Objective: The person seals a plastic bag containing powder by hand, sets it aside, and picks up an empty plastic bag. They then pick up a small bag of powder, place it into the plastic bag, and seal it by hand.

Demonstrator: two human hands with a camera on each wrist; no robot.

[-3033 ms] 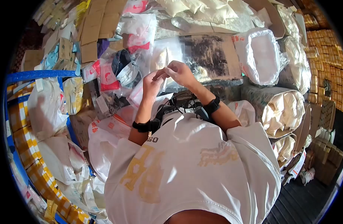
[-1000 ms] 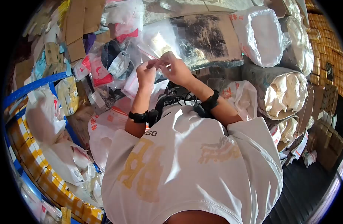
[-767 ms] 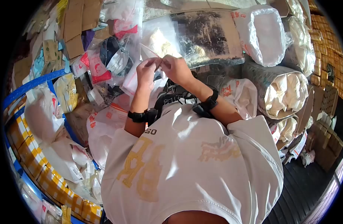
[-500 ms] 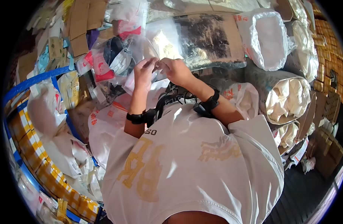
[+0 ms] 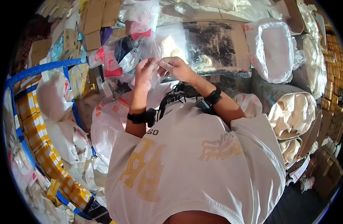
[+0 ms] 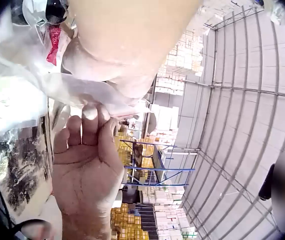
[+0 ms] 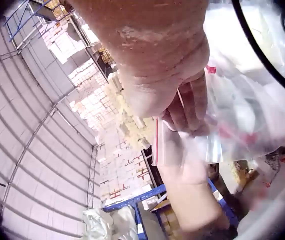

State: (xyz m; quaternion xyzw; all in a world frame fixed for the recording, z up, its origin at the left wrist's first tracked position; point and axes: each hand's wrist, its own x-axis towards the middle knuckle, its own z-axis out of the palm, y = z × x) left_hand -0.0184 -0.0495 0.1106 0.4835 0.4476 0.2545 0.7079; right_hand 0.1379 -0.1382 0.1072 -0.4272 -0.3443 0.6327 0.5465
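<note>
A clear plastic zip-lock bag (image 7: 182, 150) with a red line along its edge is held between both hands. My left hand (image 5: 144, 72) pinches its edge with thumb and fingers. Close beside it, my right hand (image 5: 178, 69) pinches the same edge, thumb against curled fingers. In the left wrist view the bag's film (image 6: 77, 87) stretches out beneath the left hand, with the right palm facing the camera. Beyond the hands lies a clear bag with pale yellowish contents (image 5: 169, 46), on a dusty dark-patched board (image 5: 216, 48).
Red-and-white packets (image 5: 111, 65) and plastic bags lie left of the hands. A white-lined bin (image 5: 275, 52) stands on the right, above a container of cream-coloured packs (image 5: 292, 112). A blue rail (image 5: 46, 68) and yellow-taped boxes (image 5: 42, 138) run along the left.
The red-edged strip slanting up from the fingers has turned out of sight in the head view. The hands have moved slightly apart, and the head view has shifted.
</note>
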